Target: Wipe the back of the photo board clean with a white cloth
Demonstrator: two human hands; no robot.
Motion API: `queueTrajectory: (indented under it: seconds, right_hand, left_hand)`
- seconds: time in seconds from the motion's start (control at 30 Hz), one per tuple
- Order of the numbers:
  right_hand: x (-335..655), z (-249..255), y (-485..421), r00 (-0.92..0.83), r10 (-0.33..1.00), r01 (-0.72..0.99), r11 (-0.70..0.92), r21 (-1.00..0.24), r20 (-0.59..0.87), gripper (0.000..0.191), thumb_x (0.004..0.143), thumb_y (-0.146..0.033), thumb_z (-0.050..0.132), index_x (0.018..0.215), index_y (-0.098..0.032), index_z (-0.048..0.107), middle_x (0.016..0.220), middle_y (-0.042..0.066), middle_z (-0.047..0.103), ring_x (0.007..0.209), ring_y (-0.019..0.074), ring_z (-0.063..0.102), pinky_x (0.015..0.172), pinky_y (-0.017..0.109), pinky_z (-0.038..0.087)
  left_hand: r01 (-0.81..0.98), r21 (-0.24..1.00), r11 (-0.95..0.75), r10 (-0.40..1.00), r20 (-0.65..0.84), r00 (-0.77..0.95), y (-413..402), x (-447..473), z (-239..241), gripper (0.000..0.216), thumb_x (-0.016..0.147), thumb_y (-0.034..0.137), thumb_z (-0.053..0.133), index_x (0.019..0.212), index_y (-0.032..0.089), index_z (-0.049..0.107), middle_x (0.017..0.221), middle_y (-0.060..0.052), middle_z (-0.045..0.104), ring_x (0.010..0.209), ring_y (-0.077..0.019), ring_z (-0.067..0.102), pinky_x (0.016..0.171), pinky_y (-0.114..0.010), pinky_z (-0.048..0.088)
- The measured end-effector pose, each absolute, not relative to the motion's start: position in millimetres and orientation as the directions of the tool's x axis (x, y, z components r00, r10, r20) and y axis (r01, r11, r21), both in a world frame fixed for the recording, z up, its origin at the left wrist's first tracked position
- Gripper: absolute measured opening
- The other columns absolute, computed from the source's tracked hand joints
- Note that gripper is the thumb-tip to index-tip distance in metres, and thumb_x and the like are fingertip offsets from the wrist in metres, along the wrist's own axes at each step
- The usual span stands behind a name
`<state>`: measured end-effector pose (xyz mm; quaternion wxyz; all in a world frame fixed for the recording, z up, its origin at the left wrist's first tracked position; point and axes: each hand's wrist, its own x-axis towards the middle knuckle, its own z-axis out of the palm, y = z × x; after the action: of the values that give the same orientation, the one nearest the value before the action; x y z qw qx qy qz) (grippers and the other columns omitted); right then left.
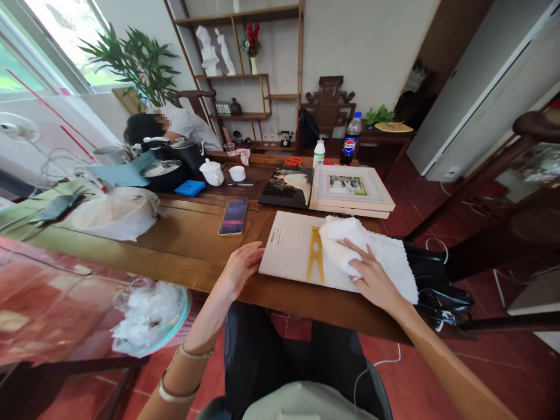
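Observation:
A flat white board [286, 248] with small print near its left edge lies at the front of the wooden table. On it is a flat yellow A-shaped piece [315, 256]. My right hand [371, 277], wearing a ring, grips a bunched white towel [350, 233] against the board, and the towel spreads out over the board's right side. At the board's left edge is my left hand [242, 268], its fingers extended and apart, with nothing in them; the fingertips seem to touch the edge.
Behind the board lie a dark photo panel [286, 186] and stacked white picture frames [350, 189]. A phone [234, 217], a cola bottle [350, 140], a small white bottle [319, 153], orange scissors [293, 161] and a white teapot [212, 173] stand or lie around. A black bag [437, 286] is at right.

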<state>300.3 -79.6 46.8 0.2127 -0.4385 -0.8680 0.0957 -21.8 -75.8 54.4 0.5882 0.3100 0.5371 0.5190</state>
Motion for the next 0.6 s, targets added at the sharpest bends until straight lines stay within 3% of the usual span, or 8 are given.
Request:
queueTrajectory:
  seconds: [0.13, 0.3, 0.47, 0.53, 0.6]
  right_hand:
    - [304.4, 47.7, -78.6, -0.523, 0.791, 0.713, 0.610, -0.345, 0.318, 0.025, 0.061, 0.000, 0.041, 0.071, -0.019, 0.054, 0.145, 0.013, 0.037, 0.139, 0.0266, 0.022, 0.107, 0.064, 0.015]
    - [291.6, 57.0, -91.8, -0.557, 0.726, 0.671, 0.680, -0.297, 0.403, 0.019, 0.066, -0.003, 0.046, 0.065, -0.019, 0.056, 0.144, 0.013, 0.039, 0.137, 0.0285, 0.027, 0.110, 0.063, 0.013]
    - [247.8, 70.0, -121.0, -0.634, 0.669, 0.644, 0.735, -0.215, 0.387, 0.015, 0.077, -0.027, 0.062, 0.063, -0.021, 0.063, 0.148, 0.004, 0.033, 0.139, 0.0355, 0.014, 0.110, 0.066, 0.007]
    - [238.5, 67.0, -125.1, -0.599, 0.673, 0.660, 0.722, -0.209, 0.434, 0.017, 0.081, -0.018, 0.054, 0.069, -0.020, 0.066, 0.147, 0.002, 0.034, 0.140, 0.0327, 0.014, 0.112, 0.063, 0.013]
    - [239.1, 62.1, -123.5, -0.540, 0.675, 0.658, 0.711, -0.247, 0.503, 0.031, 0.082, -0.007, 0.040, 0.087, -0.019, 0.068, 0.145, 0.003, 0.039, 0.139, 0.0264, 0.020, 0.113, 0.056, 0.023]
  left_hand:
    - [-0.380, 0.876, 0.298, 0.935, -0.349, -0.071, -85.6, -23.4, 70.6, 0.033, 0.074, 0.031, 0.063, 0.104, 0.017, 0.060, 0.099, -0.010, 0.069, 0.083, -0.0194, 0.068, 0.074, -0.032, 0.051]
    - [-0.429, 0.844, 0.321, 0.935, -0.354, 0.003, -100.1, -28.5, 81.4, 0.044, 0.077, 0.033, 0.061, 0.118, 0.019, 0.055, 0.103, -0.011, 0.069, 0.088, -0.0203, 0.068, 0.083, -0.035, 0.051]
    - [-0.392, 0.869, 0.302, 0.946, -0.325, 0.008, -120.8, -23.3, 92.6, 0.052, 0.077, 0.037, 0.060, 0.126, 0.020, 0.052, 0.102, -0.010, 0.070, 0.087, -0.0219, 0.069, 0.081, -0.037, 0.052]
    - [-0.381, 0.880, 0.283, 0.949, -0.314, -0.020, -130.4, -19.0, 99.3, 0.053, 0.077, 0.038, 0.061, 0.126, 0.022, 0.052, 0.102, -0.009, 0.070, 0.086, -0.0229, 0.069, 0.080, -0.038, 0.053]
    - [-0.383, 0.888, 0.256, 0.958, -0.287, -0.025, -139.6, -14.4, 107.9, 0.052, 0.077, 0.039, 0.060, 0.126, 0.023, 0.052, 0.103, -0.009, 0.070, 0.086, -0.0245, 0.069, 0.080, -0.040, 0.054]
